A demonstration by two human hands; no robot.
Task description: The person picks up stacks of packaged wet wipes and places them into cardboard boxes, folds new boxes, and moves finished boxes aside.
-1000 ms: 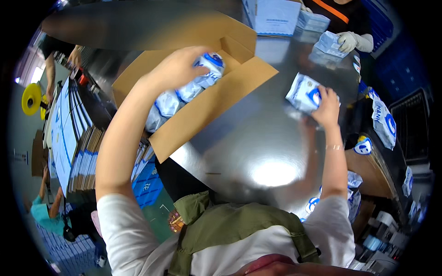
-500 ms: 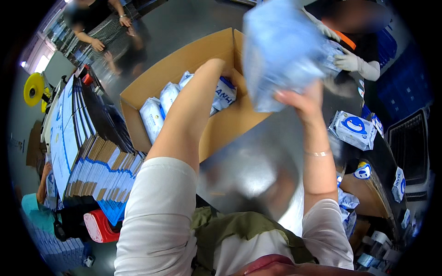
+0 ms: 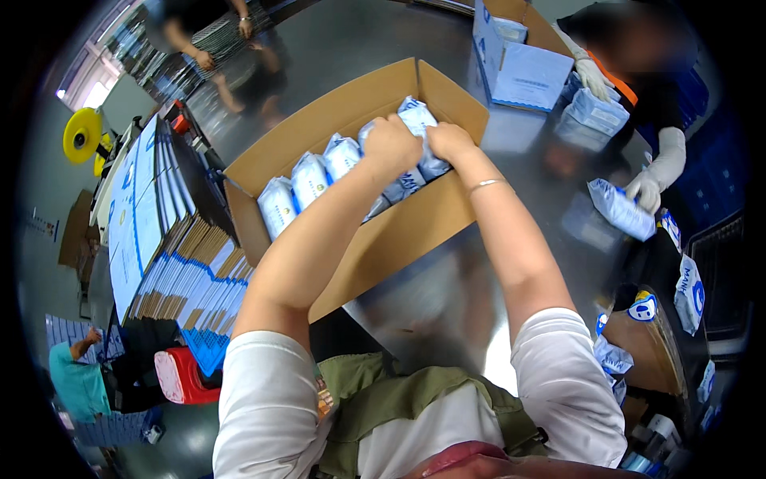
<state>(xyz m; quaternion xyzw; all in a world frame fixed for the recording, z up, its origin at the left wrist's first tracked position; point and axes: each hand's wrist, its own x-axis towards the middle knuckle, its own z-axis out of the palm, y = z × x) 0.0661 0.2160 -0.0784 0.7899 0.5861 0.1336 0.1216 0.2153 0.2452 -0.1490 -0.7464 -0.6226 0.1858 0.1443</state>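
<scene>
Head view: both hands were down inside the open cardboard box (image 3: 375, 231) on the grey metal table (image 3: 447, 311); left hand (image 3: 391, 144) was curled over the top of a white-and-blue soft pack (image 3: 419, 120), fingers closed on it; right hand (image 3: 451, 142) pressed against the same pack from the right side, fingers wrapped round its edge; that pack sat at the right end of the box, tilted, touching the row.

A row of similar packs (image 3: 311, 180) stood upright side by side along the box's far wall, packed tight, left end near the box corner; box flaps stood open, near flap hanging toward the person; both forearms crossed over the near wall and covered part of the row, so how many packs lay under them I couldn't tell.

Around it: a stack of flattened cartons (image 3: 183, 279) stood on edge just left of the box; a red stool (image 3: 182, 375) sat below that stack; a yellow tape reel (image 3: 82, 134) was far left.

Across the table a co-worker's gloved hand (image 3: 650, 185) rested on another blue pack (image 3: 618, 209), well apart from the box; a blue-and-white carton (image 3: 519, 76) stood beyond the box's far right corner, near but not touching.
</scene>
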